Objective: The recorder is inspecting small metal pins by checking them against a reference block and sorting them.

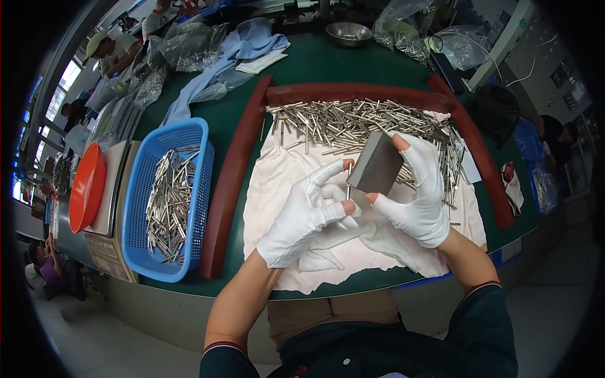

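— Right hand, white glove with the tips cut off, fingers pinching a grey block from top and bottom, held tilted above the white cloth.

— And the left hand? Gloved too, bare fingertips pressed onto a thin metal pin, standing upright just left of the block. Lower end of the pin lost behind the fingers; hard to say whether touching the block or just beside it.

— Behind the block, a heap of metal pins along the far edge of the cloth, partly hidden by block and right hand.

— Dark red rail bending around the cloth. Left of the block, past the rail, a blue basket with more pins, then an orange lid, half cut off toward the rim.

— Far behind the block on the green desk: steel bowl, clear bags, contents too blurred to make out. Other people at the upper left, barely visible.
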